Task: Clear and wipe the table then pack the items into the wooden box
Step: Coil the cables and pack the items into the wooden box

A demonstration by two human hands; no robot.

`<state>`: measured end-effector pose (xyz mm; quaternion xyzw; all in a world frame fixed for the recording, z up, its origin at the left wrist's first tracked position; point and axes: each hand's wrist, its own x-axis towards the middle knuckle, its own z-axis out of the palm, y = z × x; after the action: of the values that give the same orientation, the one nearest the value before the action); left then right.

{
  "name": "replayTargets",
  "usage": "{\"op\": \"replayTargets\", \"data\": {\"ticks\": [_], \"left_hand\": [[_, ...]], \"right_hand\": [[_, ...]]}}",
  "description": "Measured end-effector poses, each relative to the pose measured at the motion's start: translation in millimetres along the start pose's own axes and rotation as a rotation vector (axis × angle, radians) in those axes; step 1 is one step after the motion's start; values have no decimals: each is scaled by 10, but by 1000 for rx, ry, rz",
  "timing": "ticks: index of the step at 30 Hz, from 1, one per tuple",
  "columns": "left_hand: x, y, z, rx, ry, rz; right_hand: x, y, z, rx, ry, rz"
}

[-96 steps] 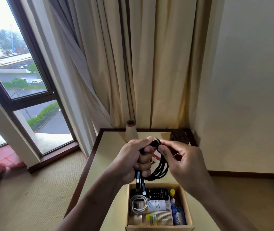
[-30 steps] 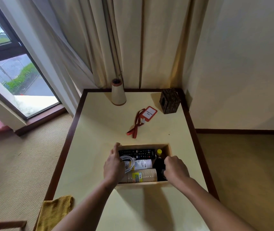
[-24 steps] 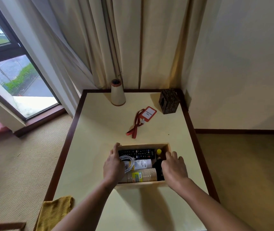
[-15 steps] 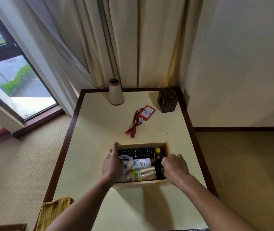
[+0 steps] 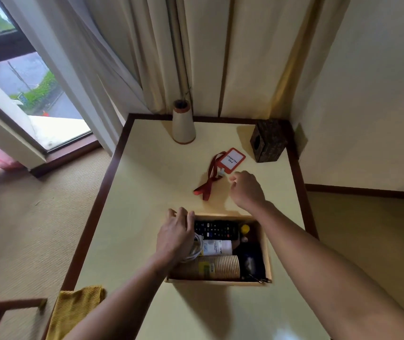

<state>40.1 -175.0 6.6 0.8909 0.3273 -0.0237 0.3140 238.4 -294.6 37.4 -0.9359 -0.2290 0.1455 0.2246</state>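
Observation:
The wooden box (image 5: pixel 220 282) stands on the cream table (image 5: pixel 151 192), near its front. Inside lie a black remote (image 5: pixel 216 229), a sleeve of paper cups (image 5: pixel 220 267), a white cable (image 5: pixel 196 251), a yellow-capped bottle (image 5: pixel 245 228) and dark items at the right. My left hand (image 5: pixel 175 238) grips the box's left wall at the far corner. A red badge holder (image 5: pixel 231 160) with its lanyard (image 5: pixel 208 182) lies on the table beyond the box. My right hand (image 5: pixel 246 190) hovers beside the lanyard clip, fingers loosely curled, holding nothing.
A cone-shaped vase (image 5: pixel 183 126) and a dark square tissue box (image 5: pixel 268 141) stand at the table's far edge, against the curtain and wall. A yellow cloth (image 5: pixel 75 310) hangs over the near left corner. A wall runs close along the right side.
The black cable went from both hands into the box. My right hand has left the box's right side and reached forward to the red lanyard. My left hand stays on the box.

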Motion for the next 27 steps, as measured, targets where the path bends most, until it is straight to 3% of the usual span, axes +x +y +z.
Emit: {"op": "replayTargets", "data": {"ticks": [5, 11, 18, 23, 27], "left_hand": [[34, -63, 24, 50, -23, 51], [63, -70, 65, 22, 10, 28], [77, -61, 60, 41, 8, 19], [83, -57, 66, 23, 20, 9], [92, -74, 103, 30, 20, 12]], "right_hand": [[746, 63, 202, -134, -115, 22], [1483, 328, 442, -439, -302, -153], [1645, 400, 397, -594, -301, -198], [1463, 339, 328, -578, -175, -114], [1070, 382, 328, -504, -170, -65]]}}
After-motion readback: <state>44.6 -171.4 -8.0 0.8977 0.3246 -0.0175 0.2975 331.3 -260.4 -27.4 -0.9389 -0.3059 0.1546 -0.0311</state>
